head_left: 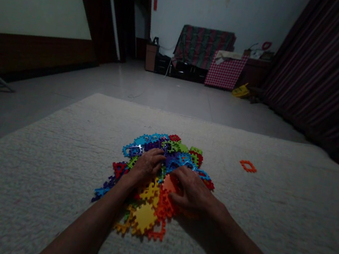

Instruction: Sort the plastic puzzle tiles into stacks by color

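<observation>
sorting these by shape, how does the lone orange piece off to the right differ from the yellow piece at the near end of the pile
The lone orange piece is an open frame with a hole through its middle; the yellow piece is a solid tile. The orange piece lies alone on the rug, away from both hands, while the yellow piece sits in the pile touching other pieces. The orange piece looks smaller, though it lies farther off. Both have notched edges and lie flat.

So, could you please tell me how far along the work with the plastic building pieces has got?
Nothing looks assembled yet: the colourful pieces lie in one loose heap on the white rug. Both the left hand and right hand rest on the heap. One orange piece lies apart, untouched.
</observation>
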`<state>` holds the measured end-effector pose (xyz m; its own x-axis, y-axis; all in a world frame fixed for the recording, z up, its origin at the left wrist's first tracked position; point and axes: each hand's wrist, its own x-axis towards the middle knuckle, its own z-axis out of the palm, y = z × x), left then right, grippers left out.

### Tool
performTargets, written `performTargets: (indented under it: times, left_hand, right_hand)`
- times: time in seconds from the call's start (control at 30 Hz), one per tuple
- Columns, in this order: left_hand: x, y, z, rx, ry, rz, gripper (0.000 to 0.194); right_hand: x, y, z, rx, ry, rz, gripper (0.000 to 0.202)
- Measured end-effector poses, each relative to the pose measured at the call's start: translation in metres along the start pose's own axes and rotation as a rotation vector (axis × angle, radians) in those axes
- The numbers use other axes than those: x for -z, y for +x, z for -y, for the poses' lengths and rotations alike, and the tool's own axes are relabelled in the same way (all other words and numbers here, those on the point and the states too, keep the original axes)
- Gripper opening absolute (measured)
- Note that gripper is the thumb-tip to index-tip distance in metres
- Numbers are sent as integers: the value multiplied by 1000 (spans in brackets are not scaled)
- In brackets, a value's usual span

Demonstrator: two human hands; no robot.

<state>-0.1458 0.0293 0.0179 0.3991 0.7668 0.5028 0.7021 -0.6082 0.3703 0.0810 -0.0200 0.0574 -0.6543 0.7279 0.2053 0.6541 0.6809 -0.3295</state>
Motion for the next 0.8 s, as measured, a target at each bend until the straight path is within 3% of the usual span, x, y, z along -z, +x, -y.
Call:
performTargets:
  times: [0.27, 0.43, 0.53, 0.63, 0.73, 0.8]
  left_hand:
    - [0, 3, -9, 7, 32, 60, 31]
    - [-2, 3, -14, 10, 52, 23, 33]
    - [-9, 1, -16, -12, 26, -7, 31]
    - [-17, -2, -19, -29, 40, 30, 28]
    - [-20, -4, -25, -33, 69, 83, 27]
    - [-19, -5, -27, -34, 68, 88, 27]
  right_hand:
    - [-2, 0, -7, 26, 155, 46, 42]
    - [20, -1, -30, -1, 327, -42, 50]
    - [41, -7, -58, -93, 367, -95, 47]
    - [56, -26, -97, -300, 347, -162, 45]
    - [56, -51, -138, -477, 254, -202, 45]
    - [50, -65, -159, -507, 182, -270, 38]
